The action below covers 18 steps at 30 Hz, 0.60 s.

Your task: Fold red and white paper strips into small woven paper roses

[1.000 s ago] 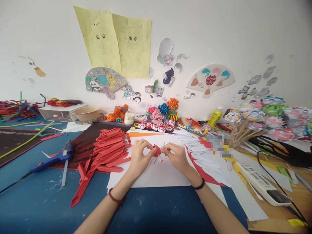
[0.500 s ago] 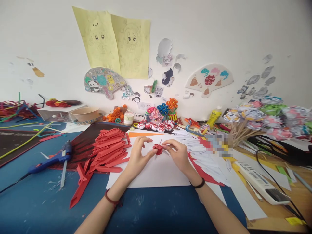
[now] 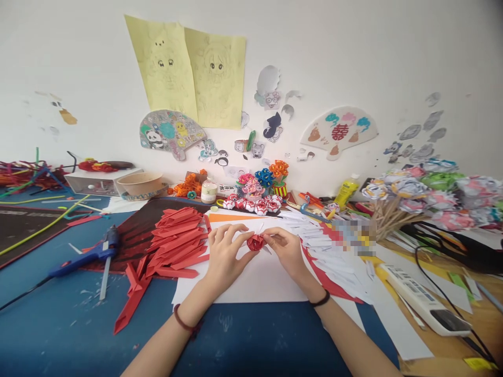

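Both hands meet over a white sheet (image 3: 255, 280) at the middle of the table. My left hand (image 3: 226, 251) and my right hand (image 3: 285, 248) pinch a small red folded-paper ball (image 3: 255, 242) between their fingertips, white strip ends sticking out of it. A pile of red folded paper strips (image 3: 173, 238) lies just left of my left hand. White folded strips (image 3: 326, 251) fan out to the right of my right hand.
A blue glue gun (image 3: 84, 256) lies at the left on the blue mat. Finished red-and-white paper balls (image 3: 253, 203) and small flower pots sit by the wall. A white remote (image 3: 422, 298), a black cable and a bunch of paper roses (image 3: 428, 191) occupy the right side.
The red piece has been closed up from a loose open shape into a compact ball, lifted slightly toward the wall. Both hands stay pinched on it; my fingers shifted around it.
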### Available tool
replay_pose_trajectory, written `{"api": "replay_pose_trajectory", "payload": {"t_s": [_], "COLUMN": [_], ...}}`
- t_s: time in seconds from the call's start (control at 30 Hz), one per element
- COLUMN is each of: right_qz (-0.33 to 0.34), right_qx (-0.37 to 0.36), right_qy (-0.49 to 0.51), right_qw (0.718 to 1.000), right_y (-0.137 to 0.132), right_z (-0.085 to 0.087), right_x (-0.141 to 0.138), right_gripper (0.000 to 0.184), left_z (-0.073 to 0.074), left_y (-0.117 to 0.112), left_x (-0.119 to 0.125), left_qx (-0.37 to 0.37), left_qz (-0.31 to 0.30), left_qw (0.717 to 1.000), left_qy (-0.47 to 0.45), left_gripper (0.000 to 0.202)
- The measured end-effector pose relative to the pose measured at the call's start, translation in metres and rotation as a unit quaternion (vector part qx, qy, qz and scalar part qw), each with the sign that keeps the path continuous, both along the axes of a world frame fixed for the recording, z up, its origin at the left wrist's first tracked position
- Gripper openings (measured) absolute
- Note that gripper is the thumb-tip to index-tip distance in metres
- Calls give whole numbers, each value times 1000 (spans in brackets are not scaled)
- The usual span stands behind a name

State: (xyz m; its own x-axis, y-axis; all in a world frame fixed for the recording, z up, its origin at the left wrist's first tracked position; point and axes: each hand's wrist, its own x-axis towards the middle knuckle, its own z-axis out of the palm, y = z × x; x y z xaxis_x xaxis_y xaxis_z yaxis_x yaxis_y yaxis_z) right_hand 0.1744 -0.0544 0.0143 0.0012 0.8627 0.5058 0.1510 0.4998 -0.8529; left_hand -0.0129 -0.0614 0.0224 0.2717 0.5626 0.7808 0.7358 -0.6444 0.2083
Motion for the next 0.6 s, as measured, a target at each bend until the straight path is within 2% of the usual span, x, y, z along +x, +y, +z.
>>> {"api": "replay_pose_trajectory", "payload": {"t_s": [0.23, 0.37, 0.5, 0.6], "right_qz": [3, -6, -3, 0], "right_qx": [-6, -9, -9, -3], "right_qy": [19, 25, 29, 28], "right_qw": [1000, 1000, 1000, 1000], "right_y": [0, 1, 2, 2], "right_z": [-4, -5, -4, -3], "right_x": [-1, 0, 1, 0], "right_gripper": [17, 18, 19, 19], "left_z": [-2, -1, -1, -3], "left_y": [1, 3, 4, 4], "left_x": [1, 0, -2, -3], "left_qx": [20, -3, 0, 26], "left_qz": [-7, -6, 42, 56], "left_qw": [1000, 1000, 999, 998], "left_qy": [-20, -1, 4, 25], "left_gripper": [19, 31, 50, 43]}}
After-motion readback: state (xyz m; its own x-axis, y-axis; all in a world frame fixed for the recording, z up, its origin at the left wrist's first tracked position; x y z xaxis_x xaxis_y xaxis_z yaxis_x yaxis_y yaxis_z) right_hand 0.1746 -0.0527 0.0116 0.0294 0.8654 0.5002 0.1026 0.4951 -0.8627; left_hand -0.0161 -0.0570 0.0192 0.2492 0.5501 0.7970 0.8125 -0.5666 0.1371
